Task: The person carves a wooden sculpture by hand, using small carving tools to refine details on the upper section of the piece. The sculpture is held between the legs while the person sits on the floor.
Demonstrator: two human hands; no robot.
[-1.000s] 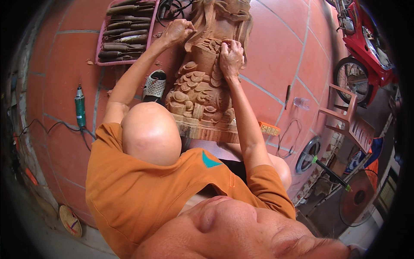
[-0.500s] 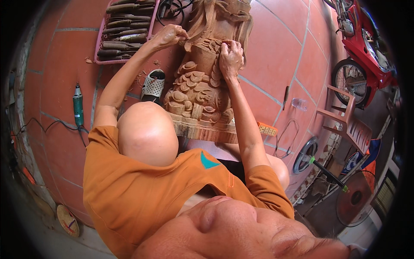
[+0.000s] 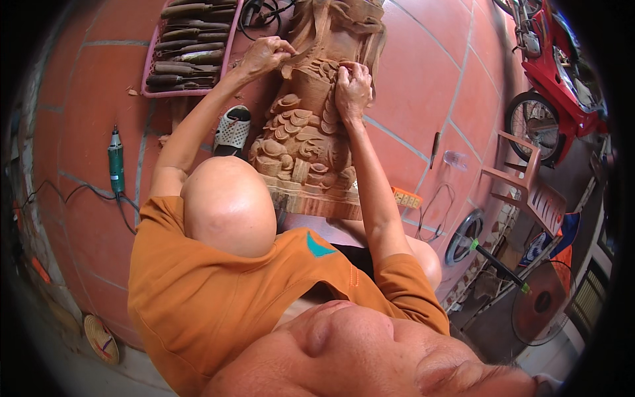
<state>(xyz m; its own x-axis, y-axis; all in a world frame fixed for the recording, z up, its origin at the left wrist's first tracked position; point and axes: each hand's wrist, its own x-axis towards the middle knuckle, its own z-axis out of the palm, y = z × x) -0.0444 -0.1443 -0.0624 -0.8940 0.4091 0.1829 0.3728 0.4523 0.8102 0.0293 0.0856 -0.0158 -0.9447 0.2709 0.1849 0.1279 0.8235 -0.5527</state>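
A brown wood carving [image 3: 304, 132] lies lengthwise before me, its near end a flat sawn base, its surface cut into coins, rounded lumps and flowing folds. My left hand [image 3: 266, 55] is closed in a pinch at the carving's left edge, near the far folds; what its fingertips hold, if anything, is too small to make out. On the right side of the carving, my right hand [image 3: 354, 91] rests with curled fingers against the carved coins. Its fingertips are partly hidden, and whatever they grip cannot be seen.
A pink basket [image 3: 147, 83] of chisels [image 3: 188, 45] stands at far left. A green rotary tool [image 3: 116, 162] with its cord lies on the tiled floor. A white sandal [image 3: 233, 129] sits left of the carving; an orange power strip [image 3: 407, 198], plastic chair [image 3: 522, 173] and red motorbike [image 3: 559, 66] are right.
My left hand has shifted slightly right along the carving's edge, its fingers reaching further in. My right hand stays at nearly the same spot. The whole view has moved slightly.
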